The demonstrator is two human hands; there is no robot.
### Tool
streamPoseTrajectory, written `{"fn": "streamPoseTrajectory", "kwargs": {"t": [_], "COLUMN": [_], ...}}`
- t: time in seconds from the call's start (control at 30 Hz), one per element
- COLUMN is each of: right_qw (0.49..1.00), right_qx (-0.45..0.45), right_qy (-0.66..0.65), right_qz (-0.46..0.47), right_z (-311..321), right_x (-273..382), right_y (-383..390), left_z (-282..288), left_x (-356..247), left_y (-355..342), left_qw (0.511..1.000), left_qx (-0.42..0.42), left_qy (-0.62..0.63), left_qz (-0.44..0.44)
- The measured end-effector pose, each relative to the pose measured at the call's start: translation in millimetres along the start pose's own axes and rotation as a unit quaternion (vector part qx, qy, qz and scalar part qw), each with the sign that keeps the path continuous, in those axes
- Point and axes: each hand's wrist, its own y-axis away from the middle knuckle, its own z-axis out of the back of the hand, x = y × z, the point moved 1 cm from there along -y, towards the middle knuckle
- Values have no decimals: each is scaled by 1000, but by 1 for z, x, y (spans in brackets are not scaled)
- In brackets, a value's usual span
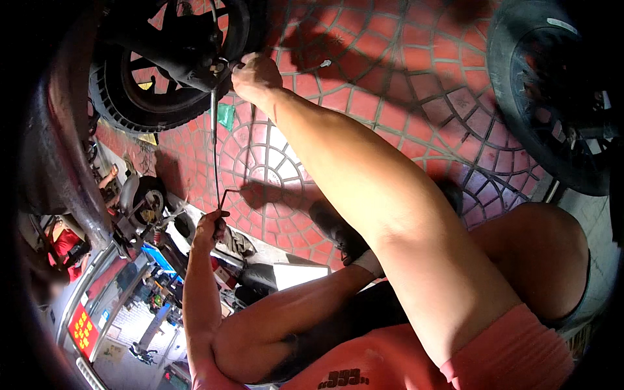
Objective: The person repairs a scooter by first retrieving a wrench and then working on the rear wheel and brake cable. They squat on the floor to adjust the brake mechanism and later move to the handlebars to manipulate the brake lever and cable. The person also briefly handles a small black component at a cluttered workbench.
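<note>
At the upper left, a black-tyred wheel [117, 107] with dark spokes is mounted on a vehicle. My right hand [257, 78] reaches to its hub [201, 75], fingers pinched together beside a small metal part; what they grip is hidden. A long thin metal rod [214, 123] runs from the hub down toward my left hand [209, 229]. That hand is closed around a thin bent metal rod [225, 197], whose angled end sticks out above the fingers. Whether the long rod also passes into this grip, I cannot tell.
Red paving [370, 107] lies below, with a green packet [225, 116] near the wheel and a small pale piece [325, 63] farther right. Another large tyre [510, 78] stands at right. My shoe [338, 234] is below centre. Parked scooters [148, 198] and a person in red [65, 246] are at left.
</note>
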Motion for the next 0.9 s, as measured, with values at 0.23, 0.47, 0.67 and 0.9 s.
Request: {"fn": "streamPoseTrajectory", "kwargs": {"t": [0.23,0.47,0.67,0.9], "right_qw": [999,999,993,990], "right_qx": [26,31,79,69], "right_qy": [-8,17,84,119], "right_qz": [-36,30,17,21], "right_z": [6,27,35,47], "right_x": [-2,-19,8,26], "right_y": [13,9,0,-2], "left_z": [18,25,31,34], "left_x": [-29,-32,-27,-30], "left_y": [1,-6,-7,-12], "left_qw": [980,971,968,966], "left_qx": [-65,-133,-143,-136], "left_qy": [-187,-177,-181,-200], "left_qz": [-3,-93,-95,-94]}}
